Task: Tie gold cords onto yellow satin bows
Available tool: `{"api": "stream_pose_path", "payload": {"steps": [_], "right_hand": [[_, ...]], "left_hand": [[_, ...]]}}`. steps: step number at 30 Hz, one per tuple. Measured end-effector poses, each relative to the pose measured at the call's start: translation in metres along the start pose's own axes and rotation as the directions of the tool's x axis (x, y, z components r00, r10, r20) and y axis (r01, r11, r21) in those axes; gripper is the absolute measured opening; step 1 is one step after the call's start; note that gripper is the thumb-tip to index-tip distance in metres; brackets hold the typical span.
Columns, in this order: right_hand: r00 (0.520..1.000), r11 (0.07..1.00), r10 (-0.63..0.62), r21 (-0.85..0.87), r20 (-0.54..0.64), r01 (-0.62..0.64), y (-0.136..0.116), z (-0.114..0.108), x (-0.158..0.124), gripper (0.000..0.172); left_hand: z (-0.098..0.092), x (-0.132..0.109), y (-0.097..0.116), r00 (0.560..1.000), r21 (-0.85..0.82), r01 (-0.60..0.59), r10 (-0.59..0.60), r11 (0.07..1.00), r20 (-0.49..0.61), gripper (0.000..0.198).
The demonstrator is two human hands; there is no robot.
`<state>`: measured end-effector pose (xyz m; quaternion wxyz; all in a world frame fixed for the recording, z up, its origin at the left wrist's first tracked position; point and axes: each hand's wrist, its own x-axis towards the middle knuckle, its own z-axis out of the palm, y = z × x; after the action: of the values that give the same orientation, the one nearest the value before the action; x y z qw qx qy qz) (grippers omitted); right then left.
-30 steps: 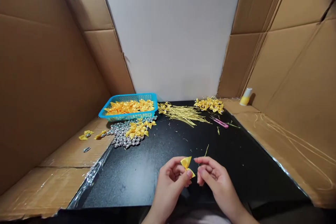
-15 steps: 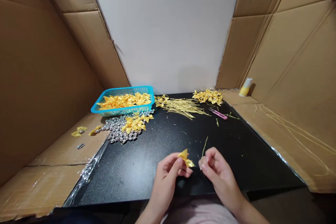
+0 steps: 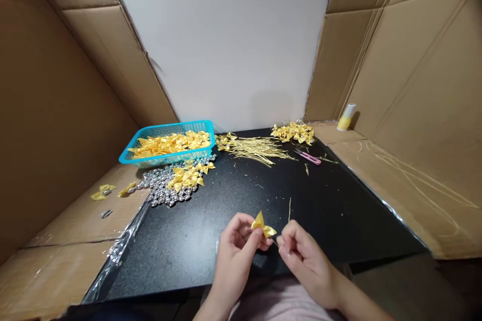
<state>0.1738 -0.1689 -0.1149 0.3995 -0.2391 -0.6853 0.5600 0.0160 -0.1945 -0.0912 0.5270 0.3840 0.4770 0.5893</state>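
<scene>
My left hand (image 3: 235, 246) pinches a small yellow ribbon bow (image 3: 262, 225) between thumb and fingers, just above the near part of the black table (image 3: 331, 210). My right hand (image 3: 301, 253) is closed beside it on the right, its fingertips pinched on a thin gold thread (image 3: 289, 209) that sticks up from them. The two hands almost touch at the bow.
A blue basket (image 3: 130, 151) of yellow bows stands at the back left, with a heap of silver beads (image 3: 161, 192) and loose bows (image 3: 188, 176) before it. Gold threads (image 3: 256, 148), finished bows (image 3: 293, 133) and pink snips (image 3: 309, 157) lie at the back. Cardboard walls (image 3: 414, 60) enclose both sides.
The view has tilted and shifted right. My right hand has closed in on the bow and pinched the gold thread; the left hand keeps hold of the bow.
</scene>
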Motion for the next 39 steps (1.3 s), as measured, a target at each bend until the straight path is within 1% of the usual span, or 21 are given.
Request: {"api": "stream_pose_path", "payload": {"steps": [2,5,10,14,19,22,24,26,27,28,29,30,31,33,34,35,36,39], "right_hand": [[1.000,0.999,0.013,-0.036,-0.011,-0.014,-0.001,0.000,0.001,0.023],[0.999,0.998,0.041,-0.046,-0.030,-0.043,0.000,0.000,0.003,0.022],[0.997,0.998,0.063,0.007,-0.032,-0.063,-0.001,0.001,0.005,0.023],[0.996,0.995,0.083,0.055,-0.032,-0.081,-0.005,0.002,0.007,0.024],[0.993,0.993,0.108,0.049,-0.049,-0.106,-0.007,0.003,0.007,0.026],[0.991,0.993,0.107,0.049,-0.083,-0.103,-0.004,0.003,0.007,0.027],[0.987,0.993,0.101,0.067,-0.126,-0.093,-0.001,0.003,0.006,0.027],[0.980,0.993,0.090,0.094,-0.176,-0.074,0.003,0.004,0.006,0.028],[0.976,0.992,0.081,0.111,-0.201,-0.059,0.004,0.004,0.006,0.028],[0.972,0.991,0.069,0.127,-0.223,-0.041,0.005,0.004,0.006,0.028],[0.969,0.989,0.057,0.144,-0.241,-0.022,0.006,0.004,0.006,0.028],[0.966,0.987,0.048,0.160,-0.254,-0.007,0.007,0.004,0.006,0.028],[0.964,0.985,0.044,0.175,-0.263,0.003,0.007,0.004,0.006,0.028],[0.962,0.980,0.049,0.197,-0.269,0.005,0.007,0.005,0.006,0.029],[0.961,0.979,0.054,0.203,-0.271,0.003,0.007,0.005,0.006,0.029],[0.960,0.978,0.059,0.208,-0.273,-0.001,0.007,0.005,0.005,0.029],[0.959,0.977,0.064,0.211,-0.275,-0.004,0.007,0.005,0.005,0.029],[0.960,0.977,0.063,0.211,-0.271,-0.004,0.007,0.004,0.004,0.029]], "left_hand": [[0.000,0.000,0.000,1.000,-0.003,0.007,-0.007,1.000,0.013,0.024],[-0.003,0.001,-0.002,0.999,-0.028,0.017,-0.016,0.999,0.034,0.025],[-0.008,0.003,-0.007,0.996,-0.060,0.046,-0.041,0.997,0.079,0.025],[-0.007,0.003,-0.006,0.994,-0.094,0.075,-0.068,0.993,0.081,0.027],[-0.005,0.002,-0.003,0.995,-0.081,0.081,-0.076,0.993,0.072,0.028],[-0.006,0.002,-0.003,0.996,-0.059,0.062,-0.058,0.996,0.069,0.027],[-0.006,0.002,-0.003,0.998,-0.030,0.031,-0.030,0.999,0.049,0.025],[-0.005,0.000,-0.004,0.999,0.017,-0.033,0.033,0.999,0.006,0.022],[-0.005,-0.002,-0.005,0.996,0.056,-0.087,0.088,0.995,-0.016,0.019],[-0.004,-0.004,-0.007,0.986,0.110,-0.158,0.163,0.981,-0.038,0.015],[-0.004,-0.007,-0.008,0.966,0.179,-0.241,0.253,0.954,-0.045,0.011],[-0.004,-0.010,-0.010,0.935,0.256,-0.330,0.352,0.909,-0.045,0.010],[-0.003,-0.013,-0.013,0.895,0.330,-0.410,0.445,0.850,-0.037,0.011],[0.000,-0.019,-0.017,0.814,0.435,-0.515,0.580,0.738,-0.020,0.017],[0.002,-0.021,-0.019,0.787,0.460,-0.540,0.617,0.705,-0.022,0.019],[0.003,-0.023,-0.021,0.770,0.468,-0.551,0.638,0.691,-0.035,0.019],[0.005,-0.024,-0.022,0.761,0.466,-0.553,0.646,0.691,-0.055,0.019],[0.008,-0.024,-0.022,0.757,0.447,-0.551,0.647,0.705,-0.089,0.018]]}}
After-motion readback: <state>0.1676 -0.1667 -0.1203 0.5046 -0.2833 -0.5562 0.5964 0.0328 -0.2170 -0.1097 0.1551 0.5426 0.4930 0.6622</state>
